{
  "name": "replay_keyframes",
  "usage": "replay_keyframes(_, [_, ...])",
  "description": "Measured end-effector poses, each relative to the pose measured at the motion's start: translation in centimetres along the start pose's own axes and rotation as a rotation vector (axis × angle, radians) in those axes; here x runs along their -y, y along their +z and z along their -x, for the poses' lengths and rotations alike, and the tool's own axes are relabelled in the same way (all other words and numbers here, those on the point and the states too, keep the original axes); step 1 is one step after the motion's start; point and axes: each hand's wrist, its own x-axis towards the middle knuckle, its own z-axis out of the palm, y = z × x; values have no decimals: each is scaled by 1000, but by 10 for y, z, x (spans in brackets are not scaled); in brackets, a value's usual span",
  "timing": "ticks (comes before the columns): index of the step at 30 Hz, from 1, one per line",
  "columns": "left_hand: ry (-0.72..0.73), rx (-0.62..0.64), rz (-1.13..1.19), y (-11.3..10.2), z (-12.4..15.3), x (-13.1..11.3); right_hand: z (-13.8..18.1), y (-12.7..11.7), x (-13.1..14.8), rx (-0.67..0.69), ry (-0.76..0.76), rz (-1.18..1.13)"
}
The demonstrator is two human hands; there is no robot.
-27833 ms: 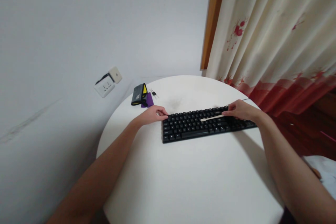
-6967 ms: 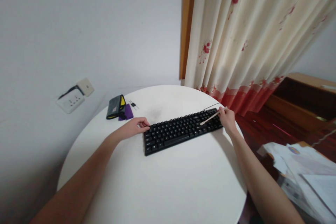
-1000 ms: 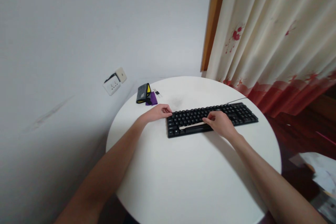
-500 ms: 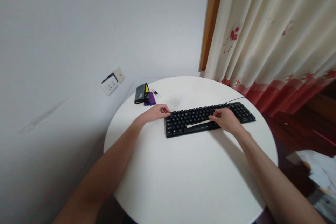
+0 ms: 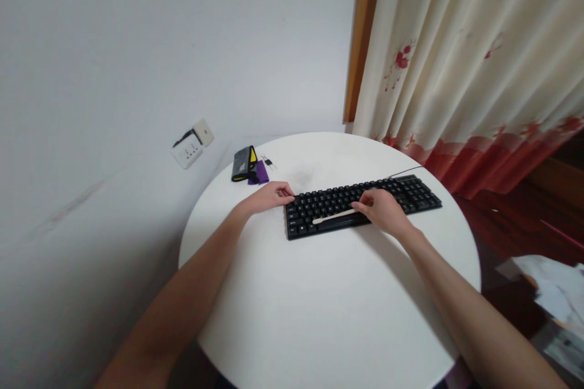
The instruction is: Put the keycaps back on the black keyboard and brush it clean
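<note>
A black keyboard (image 5: 340, 202) lies on the round white table (image 5: 337, 304). Its upper left corner is pinched between the thumb and fingers of my left hand (image 5: 272, 196). Over the lower middle keys is my right hand (image 5: 381, 209), closed on a long, pale cotton swab (image 5: 332, 216). The swab's rounded tip points left and rests on or just above the keys of the lower left rows; contact cannot be told. My right fingers cover the swab's other end and some keys.
A grey and yellow pouch (image 5: 244, 164) stands at the table's back left, beside a purple cloth (image 5: 260, 172) and a small black item (image 5: 268, 162) with thin prongs. A cable (image 5: 406, 172) runs from the keyboard's back. Wall sockets (image 5: 187, 151) and a curtain (image 5: 438, 73) border the table.
My right hand has moved left along the keyboard, carrying the swab's tip toward the lower left keys. My left hand keeps its hold on the corner. The view has shifted slightly.
</note>
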Motion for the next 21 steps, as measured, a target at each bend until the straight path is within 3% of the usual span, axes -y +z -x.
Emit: replay_keyframes(21, [4,-1,7,1,-1,3,-3,-1,-7,8,36,-13])
